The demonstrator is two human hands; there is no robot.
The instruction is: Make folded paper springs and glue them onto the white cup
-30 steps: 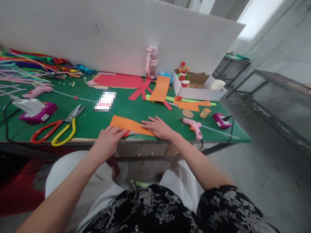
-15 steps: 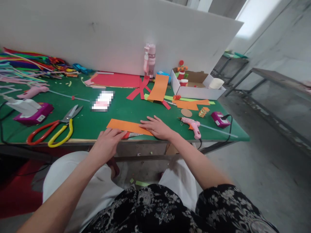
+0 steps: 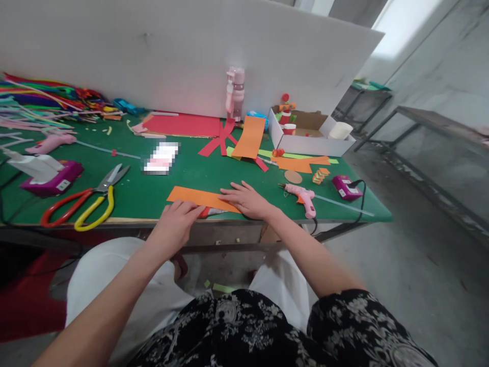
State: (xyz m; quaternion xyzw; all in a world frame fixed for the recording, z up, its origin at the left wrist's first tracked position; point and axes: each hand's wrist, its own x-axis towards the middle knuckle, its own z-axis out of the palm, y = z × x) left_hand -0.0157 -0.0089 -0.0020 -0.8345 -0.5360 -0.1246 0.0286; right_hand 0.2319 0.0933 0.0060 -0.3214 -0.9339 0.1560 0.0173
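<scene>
- Head view: green table point(image 3: 153, 191) carries the orange strip point(image 3: 191, 195) at its near edge.
- White board point(image 3: 153, 46) stands beyond the strip; grey concrete floor point(image 3: 401, 265) lies right of it.
- Right hand point(image 3: 248, 200), spread flat, presses the strip's right end.
- Left hand point(image 3: 175, 221), fingers loosely bent, rests on the strip's near edge; grip unclear.
- Scissors point(image 3: 87, 201) lie left of the strip, glue gun point(image 3: 301, 196) right.

A craft workshop in a bare concrete room.
A green-topped worktable point(image 3: 153, 188) carries cut coloured paper point(image 3: 250, 136), glue guns point(image 3: 301, 196), large scissors point(image 3: 82, 201) and a heap of pipe cleaners point(image 3: 42, 99); a plain white board point(image 3: 171, 51) backs it, and metal-framed benches point(image 3: 431, 148) stand on the grey floor beyond.
</scene>
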